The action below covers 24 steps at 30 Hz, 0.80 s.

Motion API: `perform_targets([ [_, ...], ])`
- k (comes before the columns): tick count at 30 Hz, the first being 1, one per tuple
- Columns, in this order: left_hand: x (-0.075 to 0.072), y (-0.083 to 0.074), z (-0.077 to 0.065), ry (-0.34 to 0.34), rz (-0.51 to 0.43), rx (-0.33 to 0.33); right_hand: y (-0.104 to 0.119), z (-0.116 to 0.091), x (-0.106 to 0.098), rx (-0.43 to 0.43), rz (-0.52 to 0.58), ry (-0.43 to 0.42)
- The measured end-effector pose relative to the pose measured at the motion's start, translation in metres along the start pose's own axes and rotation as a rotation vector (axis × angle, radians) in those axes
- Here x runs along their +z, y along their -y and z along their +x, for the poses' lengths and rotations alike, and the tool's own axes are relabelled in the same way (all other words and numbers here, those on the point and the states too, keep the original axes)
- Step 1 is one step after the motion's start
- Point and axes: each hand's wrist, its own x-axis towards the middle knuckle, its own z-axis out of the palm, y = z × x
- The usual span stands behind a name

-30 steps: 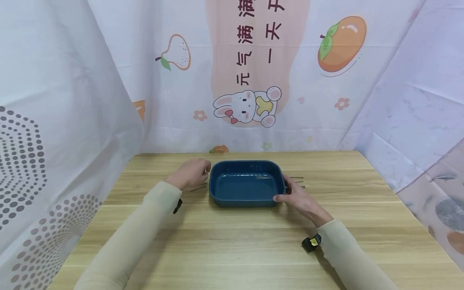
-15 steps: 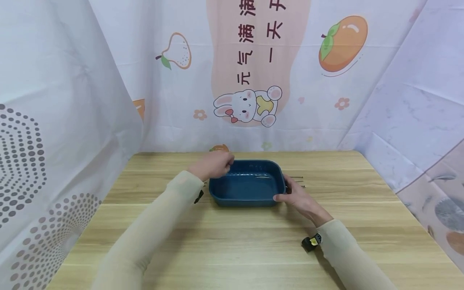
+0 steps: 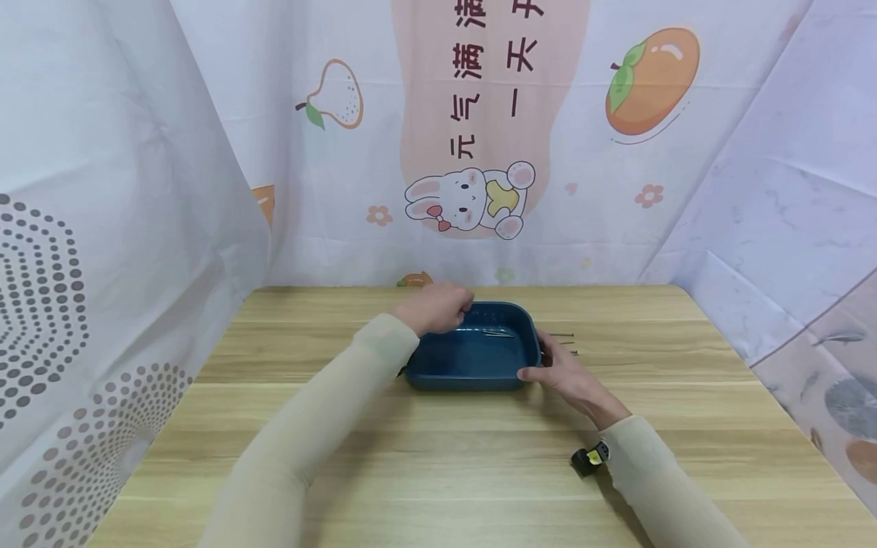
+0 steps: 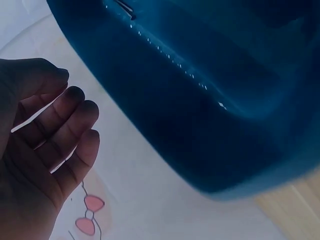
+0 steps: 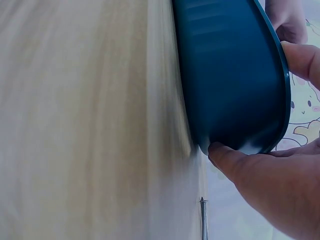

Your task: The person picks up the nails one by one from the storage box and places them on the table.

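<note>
On the table sits a deep blue rectangular dish (image 3: 466,383), with a few thin nails (image 3: 496,333) on its floor at the back right. My left hand (image 3: 435,307) is above the dish's back left part. In the left wrist view its fingers (image 4: 82,114) are curled and the thumb tip comes close to the index finger. No object shows between them, but a small one could be hidden. My right hand (image 3: 563,379) grips the dish's right end, one digit at the rim and another low on the outer wall.
Several nails (image 3: 563,335) lie on the wooden table (image 3: 479,472) just right of the dish, partly behind my right hand. One nail (image 5: 203,217) shows close to that hand in the right wrist view. A printed cloth (image 3: 582,228) hangs along the back table edge.
My left hand has moved right, from beside the dish's left end to above its back left part. Nails seen left of the dish are now covered by my sleeve. The right hand stays put.
</note>
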Motion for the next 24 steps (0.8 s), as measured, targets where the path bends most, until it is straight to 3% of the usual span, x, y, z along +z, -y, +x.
perform_targets([
  [15, 0.017, -0.017, 0.037, 0.041, -0.007, 0.055, -0.004, 0.001, -0.002, -0.004, 0.020, 0.013],
  [24, 0.034, -0.025, 0.056, 0.044, 0.051, 0.056, -0.004, 0.003, -0.005, -0.035, 0.018, 0.031],
])
